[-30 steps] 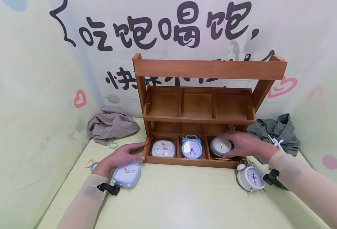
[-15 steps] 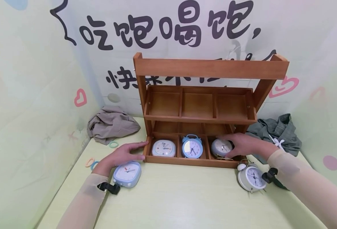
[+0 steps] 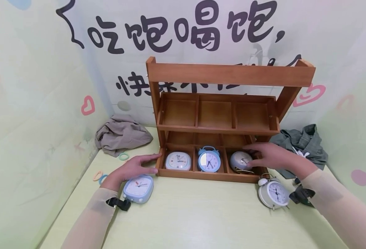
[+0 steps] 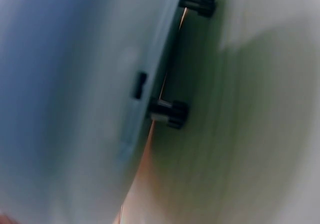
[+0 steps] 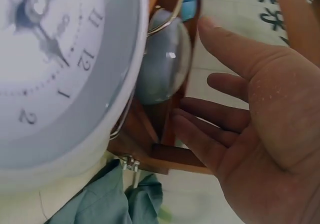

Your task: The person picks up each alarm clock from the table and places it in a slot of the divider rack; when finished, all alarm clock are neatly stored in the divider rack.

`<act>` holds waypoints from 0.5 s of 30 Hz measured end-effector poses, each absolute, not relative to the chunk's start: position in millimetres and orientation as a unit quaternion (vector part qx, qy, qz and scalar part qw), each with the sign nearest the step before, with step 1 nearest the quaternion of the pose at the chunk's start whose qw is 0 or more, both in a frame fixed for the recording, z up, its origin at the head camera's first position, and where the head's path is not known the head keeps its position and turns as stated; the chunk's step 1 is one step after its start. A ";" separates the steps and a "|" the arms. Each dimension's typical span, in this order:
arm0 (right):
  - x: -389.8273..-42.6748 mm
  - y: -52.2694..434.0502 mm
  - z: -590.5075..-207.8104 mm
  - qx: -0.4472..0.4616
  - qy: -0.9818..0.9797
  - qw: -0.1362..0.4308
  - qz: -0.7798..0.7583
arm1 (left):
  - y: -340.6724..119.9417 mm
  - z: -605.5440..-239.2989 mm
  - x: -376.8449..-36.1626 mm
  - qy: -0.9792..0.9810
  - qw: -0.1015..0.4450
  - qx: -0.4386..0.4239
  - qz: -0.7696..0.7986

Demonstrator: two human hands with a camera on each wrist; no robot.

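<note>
A round grey clock (image 3: 241, 162) leans back in the right compartment of the lower tray of a wooden rack (image 3: 214, 175). My right hand (image 3: 271, 157) is beside that clock, its fingers loosely bent and apart from it in the right wrist view. My left hand (image 3: 134, 168) touches the tray's left end with extended fingers. A white rounded clock (image 3: 178, 161) sits in the left compartment, and a blue twin-bell alarm clock (image 3: 209, 162) in the middle one. Under my left wrist is a light-blue square clock (image 3: 138, 189); the left wrist view shows its blurred back (image 4: 90, 99).
A white twin-bell alarm clock (image 3: 273, 193) stands below my right wrist, close to the tray's front right corner. Brown cloth (image 3: 122, 135) lies at left, dark grey cloth (image 3: 305, 147) at right. Coloured bands (image 3: 123, 156) lie left. The rack's upper tray (image 3: 215, 112) overhangs the lower one.
My right hand has let go of the round grey clock and drawn slightly back to the right. The clock stays in its compartment. My left hand has stayed at the tray's end.
</note>
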State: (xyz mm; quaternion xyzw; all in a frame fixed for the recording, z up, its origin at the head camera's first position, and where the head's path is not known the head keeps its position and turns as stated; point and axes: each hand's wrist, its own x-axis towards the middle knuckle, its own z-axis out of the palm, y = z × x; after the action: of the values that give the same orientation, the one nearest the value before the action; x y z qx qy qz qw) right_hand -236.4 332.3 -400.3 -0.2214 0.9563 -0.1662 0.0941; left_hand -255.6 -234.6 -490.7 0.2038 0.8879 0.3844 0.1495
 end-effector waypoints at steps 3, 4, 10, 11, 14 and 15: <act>-224.9 339.6 -398.1 -0.223 0.956 0.064 -0.181 | -235.0 -490.8 -256.2 0.888 0.151 0.202 0.384; -220.6 342.1 -397.4 -0.223 0.956 0.055 -0.185 | -235.2 -490.9 -256.4 0.888 0.152 0.202 0.384; -192.7 358.4 -401.6 -0.229 0.950 0.015 -0.211 | -235.9 -490.9 -255.9 0.890 0.150 0.199 0.382; -187.9 361.3 -403.6 -0.234 0.948 0.008 -0.213 | -235.8 -490.6 -255.8 0.891 0.150 0.199 0.381; -174.6 369.7 -412.5 -0.250 0.943 -0.023 -0.217 | -234.6 -489.4 -255.6 0.891 0.148 0.202 0.380; -170.5 372.6 -416.1 -0.254 0.941 -0.033 -0.219 | -234.0 -489.0 -255.8 0.890 0.147 0.204 0.380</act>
State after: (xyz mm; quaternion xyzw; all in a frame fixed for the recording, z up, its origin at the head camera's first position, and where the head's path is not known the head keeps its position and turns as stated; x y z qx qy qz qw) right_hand -170.5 372.6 -416.1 -0.2542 0.9414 -0.2192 -0.0330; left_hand -255.8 -234.0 -489.0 0.2042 0.8901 0.3801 0.1467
